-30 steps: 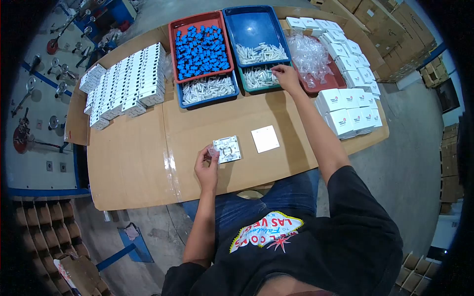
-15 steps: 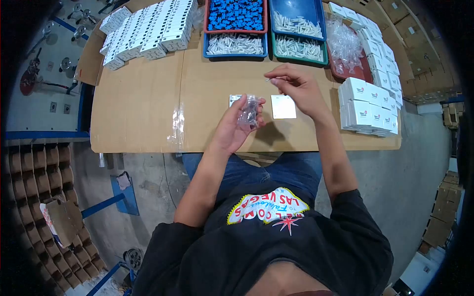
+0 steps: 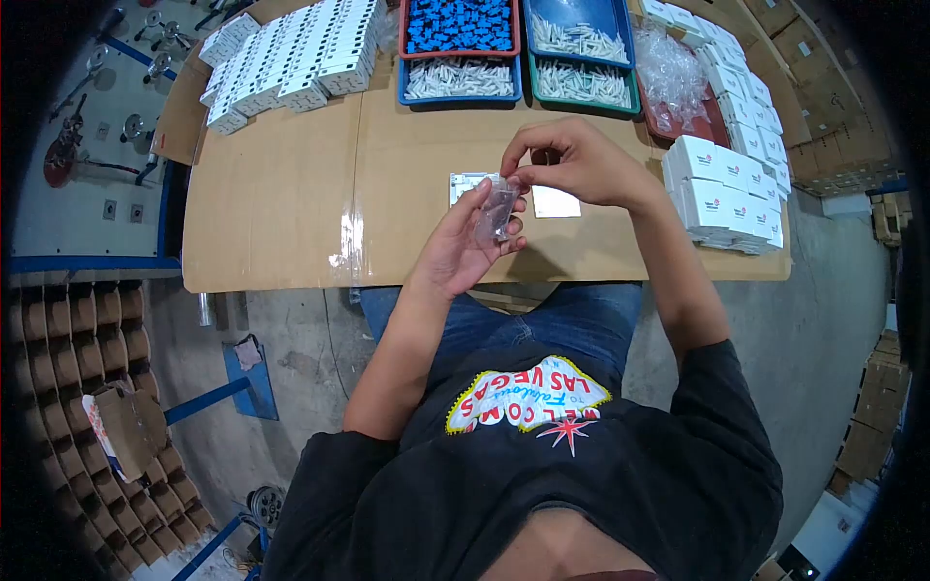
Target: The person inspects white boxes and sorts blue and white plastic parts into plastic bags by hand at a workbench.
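A small transparent plastic bag [image 3: 497, 211] is in my left hand [image 3: 465, 237], pinched between thumb and fingers above the cardboard-covered table. My right hand [image 3: 572, 165] is at the bag's upper end, thumb and fingertips pressed together; whatever they pinch is too small to make out. Beneath the right hand lies a flat white square piece [image 3: 557, 203], partly covered by it. Another white piece with small markings [image 3: 465, 184] lies behind my left hand, mostly hidden.
Along the back stand a red tray of blue parts [image 3: 459, 54], blue trays and a green tray [image 3: 586, 105] holding white plugs. White boxes are stacked at left [image 3: 291, 68] and right [image 3: 722, 203]. Plastic bags [image 3: 673, 82] fill a dark red tray.
My right hand has moved left to the mouth of the bag. Half a second ago it was apart from the bag, with a small thin piece in its fingertips.
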Action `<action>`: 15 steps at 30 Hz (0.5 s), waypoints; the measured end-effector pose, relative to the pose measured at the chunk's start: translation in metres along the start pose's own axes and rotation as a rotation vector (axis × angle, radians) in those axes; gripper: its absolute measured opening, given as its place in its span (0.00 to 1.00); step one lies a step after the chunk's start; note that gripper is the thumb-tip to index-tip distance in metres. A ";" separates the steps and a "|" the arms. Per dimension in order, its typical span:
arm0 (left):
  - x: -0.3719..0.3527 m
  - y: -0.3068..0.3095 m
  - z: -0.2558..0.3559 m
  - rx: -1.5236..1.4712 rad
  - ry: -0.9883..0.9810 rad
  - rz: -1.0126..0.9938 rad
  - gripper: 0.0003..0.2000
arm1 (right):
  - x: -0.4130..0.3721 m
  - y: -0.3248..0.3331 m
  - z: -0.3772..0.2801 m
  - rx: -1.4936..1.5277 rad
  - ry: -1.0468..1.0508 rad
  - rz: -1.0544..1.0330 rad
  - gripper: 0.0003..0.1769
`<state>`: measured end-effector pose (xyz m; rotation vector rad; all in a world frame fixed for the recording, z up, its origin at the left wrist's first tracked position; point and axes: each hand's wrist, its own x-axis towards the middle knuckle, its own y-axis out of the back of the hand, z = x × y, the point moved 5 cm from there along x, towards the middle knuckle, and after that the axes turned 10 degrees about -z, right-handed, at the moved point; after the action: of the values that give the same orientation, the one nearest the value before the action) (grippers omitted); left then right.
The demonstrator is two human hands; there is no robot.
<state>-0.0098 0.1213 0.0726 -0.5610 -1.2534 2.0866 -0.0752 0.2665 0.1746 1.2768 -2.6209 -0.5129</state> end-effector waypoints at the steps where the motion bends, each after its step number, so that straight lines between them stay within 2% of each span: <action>1: 0.000 -0.001 0.000 -0.019 -0.004 -0.023 0.22 | 0.000 0.000 -0.004 -0.013 -0.010 -0.023 0.08; 5: -0.002 -0.001 -0.001 0.019 -0.017 -0.006 0.21 | 0.002 0.004 -0.024 -0.205 -0.039 -0.014 0.08; 8: -0.003 -0.006 0.000 0.055 -0.021 -0.019 0.21 | 0.006 0.002 -0.022 -0.259 -0.136 -0.131 0.08; 10: -0.004 -0.007 0.000 0.030 -0.042 -0.029 0.22 | 0.007 -0.003 -0.022 -0.291 0.051 -0.184 0.07; 14: -0.005 0.000 -0.001 0.022 -0.048 -0.035 0.21 | 0.008 -0.008 -0.018 -0.211 0.065 -0.173 0.06; 15: -0.005 0.001 -0.001 -0.004 -0.053 -0.040 0.21 | 0.007 -0.005 -0.016 -0.188 0.047 -0.108 0.08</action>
<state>-0.0057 0.1185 0.0716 -0.4810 -1.2883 2.0786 -0.0703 0.2545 0.1875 1.3571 -2.4092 -0.7186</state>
